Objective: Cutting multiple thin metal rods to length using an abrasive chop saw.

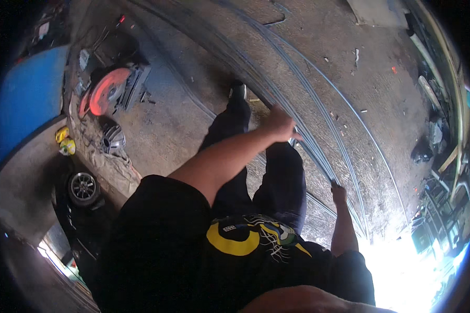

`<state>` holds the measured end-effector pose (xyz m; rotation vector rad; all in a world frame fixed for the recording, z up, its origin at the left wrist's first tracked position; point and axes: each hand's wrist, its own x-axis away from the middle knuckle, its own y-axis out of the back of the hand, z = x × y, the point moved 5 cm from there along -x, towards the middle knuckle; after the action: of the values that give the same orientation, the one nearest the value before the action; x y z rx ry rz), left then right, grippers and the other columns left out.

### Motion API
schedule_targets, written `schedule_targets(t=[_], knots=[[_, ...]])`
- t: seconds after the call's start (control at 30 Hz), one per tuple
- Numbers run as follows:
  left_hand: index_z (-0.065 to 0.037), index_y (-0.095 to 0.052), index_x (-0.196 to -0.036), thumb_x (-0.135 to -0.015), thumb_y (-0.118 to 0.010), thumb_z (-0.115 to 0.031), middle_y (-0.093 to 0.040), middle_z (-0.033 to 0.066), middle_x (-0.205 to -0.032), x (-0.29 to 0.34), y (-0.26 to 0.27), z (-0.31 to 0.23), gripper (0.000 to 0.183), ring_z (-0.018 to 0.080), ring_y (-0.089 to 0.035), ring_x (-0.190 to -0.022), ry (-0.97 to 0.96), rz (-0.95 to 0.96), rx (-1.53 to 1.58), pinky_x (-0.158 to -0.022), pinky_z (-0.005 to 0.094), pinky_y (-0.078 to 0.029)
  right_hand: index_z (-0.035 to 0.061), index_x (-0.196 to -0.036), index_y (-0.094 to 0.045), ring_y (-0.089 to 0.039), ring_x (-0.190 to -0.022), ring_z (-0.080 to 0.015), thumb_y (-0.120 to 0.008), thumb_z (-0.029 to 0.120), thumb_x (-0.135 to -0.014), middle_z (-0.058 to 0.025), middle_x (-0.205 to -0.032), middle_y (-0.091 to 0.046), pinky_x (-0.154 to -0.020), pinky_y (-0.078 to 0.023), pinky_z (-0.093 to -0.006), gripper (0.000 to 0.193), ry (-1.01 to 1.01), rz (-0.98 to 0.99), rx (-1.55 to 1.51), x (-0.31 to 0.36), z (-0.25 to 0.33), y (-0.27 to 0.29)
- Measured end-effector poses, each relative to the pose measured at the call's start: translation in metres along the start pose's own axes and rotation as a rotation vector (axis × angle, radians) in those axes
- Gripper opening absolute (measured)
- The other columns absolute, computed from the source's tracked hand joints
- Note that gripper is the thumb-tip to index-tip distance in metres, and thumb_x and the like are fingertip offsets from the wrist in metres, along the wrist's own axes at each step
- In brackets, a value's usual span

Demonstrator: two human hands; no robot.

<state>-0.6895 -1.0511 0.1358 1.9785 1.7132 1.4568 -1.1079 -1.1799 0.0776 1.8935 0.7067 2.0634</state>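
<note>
Long, thin grey metal bars lie in a bundle across the floor, curving from the upper left toward the bright lower right. My left hand is closed over the bundle's near side, in front of my knee, with its fingers wrapped round a bar. Closer to the bright area, my right hand is closed on the bars too, with a small dark piece showing at its fingertips. How many bars each hand grips is hidden.
A cut-off saw with a red guard stands at the left, near a blue panel. Below it are a grey metal part, yellow packages and a spoked wheel. Scrap pieces crowd the right side.
</note>
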Motion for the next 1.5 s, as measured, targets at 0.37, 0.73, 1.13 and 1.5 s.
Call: schedule_targets(t=[0.37, 0.73, 1.13, 1.5], knots=[[-0.008, -0.066, -0.076, -0.065, -0.073, -0.033, -0.061, 0.0115, -0.075, 0.113, 0.011, -0.008, 0.028, 0.0281, -0.061, -0.083, -0.055, -0.381, -0.152, -0.079, 0.045, -0.045, 0.0017, -0.069, -0.062, -0.05, -0.05, -0.0133, -0.053, 0.027, -0.088, -0.0042, -0.055, -0.054, -0.049, -0.037, -0.0295, 0.032, -0.128, 0.012, -0.368, 0.057, -0.235, -0.008], [-0.01, -0.069, -0.065, -0.063, -0.066, -0.017, -0.064, 0.0111, -0.065, 0.225, -0.065, -0.024, 0.008, 0.0278, -0.064, -0.069, 0.084, -0.304, -0.285, -0.075, 0.04, -0.044, 0.0009, -0.079, -0.062, -0.06, -0.061, -0.0273, -0.042, 0.021, -0.088, -0.0175, -0.065, -0.061, -0.061, -0.045, -0.0386, 0.029, 0.046, 0.029, 0.232, 0.106, -0.255, -0.092], [-0.009, -0.068, -0.064, -0.063, -0.065, -0.014, -0.063, 0.0124, -0.065, 0.364, -0.093, -0.089, 0.006, 0.029, -0.063, -0.069, 0.03, -0.4, -0.253, -0.074, 0.0419, -0.046, -0.0022, -0.08, -0.062, -0.055, -0.054, -0.0201, -0.055, 0.026, -0.083, -0.0114, -0.06, -0.057, -0.05, -0.04, -0.0357, 0.029, -0.204, -0.073, -0.296, 0.203, -0.336, -0.149], [-0.008, -0.068, -0.069, -0.067, -0.062, -0.013, -0.065, 0.014, -0.071, 0.435, -0.216, -0.064, 0.008, 0.0297, -0.064, -0.076, 0.152, -0.228, -0.277, -0.077, 0.0443, -0.045, 0.0088, -0.089, -0.067, -0.064, -0.078, -0.0261, -0.054, 0.035, -0.086, -0.0122, -0.079, -0.067, -0.07, -0.049, -0.0378, 0.029, 0.843, 0.096, 0.724, 0.194, -0.263, -0.279]])
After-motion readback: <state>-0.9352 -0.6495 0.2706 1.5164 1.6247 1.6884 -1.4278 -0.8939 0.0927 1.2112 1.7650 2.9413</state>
